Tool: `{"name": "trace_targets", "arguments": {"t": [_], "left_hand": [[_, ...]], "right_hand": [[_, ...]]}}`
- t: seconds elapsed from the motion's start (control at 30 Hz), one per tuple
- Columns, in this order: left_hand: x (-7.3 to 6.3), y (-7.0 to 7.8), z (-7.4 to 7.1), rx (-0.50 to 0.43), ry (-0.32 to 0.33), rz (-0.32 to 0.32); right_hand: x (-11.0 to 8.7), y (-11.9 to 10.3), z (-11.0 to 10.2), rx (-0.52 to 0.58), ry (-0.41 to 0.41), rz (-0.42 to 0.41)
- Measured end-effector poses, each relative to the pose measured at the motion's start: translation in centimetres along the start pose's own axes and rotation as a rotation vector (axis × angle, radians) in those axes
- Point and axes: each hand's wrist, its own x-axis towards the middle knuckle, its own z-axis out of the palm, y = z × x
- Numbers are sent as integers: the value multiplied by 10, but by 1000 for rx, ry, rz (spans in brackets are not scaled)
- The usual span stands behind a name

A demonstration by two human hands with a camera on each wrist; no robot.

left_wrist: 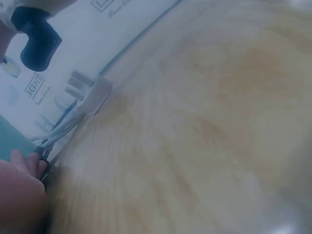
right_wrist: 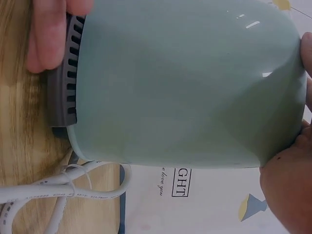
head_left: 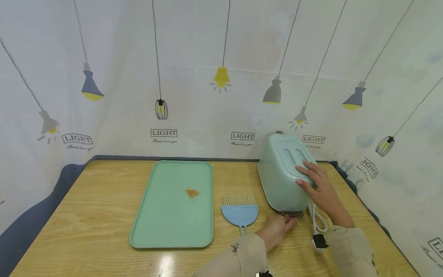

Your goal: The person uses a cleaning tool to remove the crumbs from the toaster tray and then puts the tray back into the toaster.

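Note:
A mint-green toaster [head_left: 277,181] stands at the right of the table, its slotted top facing up. My right hand [head_left: 325,192] rests on its top near edge with the fingers spread. Low at the toaster's near end, my left hand [head_left: 275,229] pinches the dark slotted edge of a crumb tray [right_wrist: 63,97]. The right wrist view shows that edge close against the toaster body; the rest of the crumb tray is hidden inside. Fingers of the left hand [left_wrist: 22,190] also show at the lower left of the left wrist view.
Left of the toaster lies a small blue brush [head_left: 238,214] with pale bristles. A green serving tray [head_left: 162,223] farther left bears a little pile of brown crumbs [head_left: 192,193]. The toaster's white cord [head_left: 322,225] lies bundled beside the right forearm. A printed cloth [head_left: 194,96] hangs behind the table.

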Motion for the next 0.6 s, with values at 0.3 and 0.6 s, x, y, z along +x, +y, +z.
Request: {"name": "trace_targets", "arguments": {"t": [0.3, 0.6], "left_hand": [[4, 12, 0, -82, -2, -73], [3, 21, 2, -227, -4, -134]], "right_hand": [[-1, -1, 2, 21, 37, -31], [-2, 3, 5, 4, 68, -69]]}}
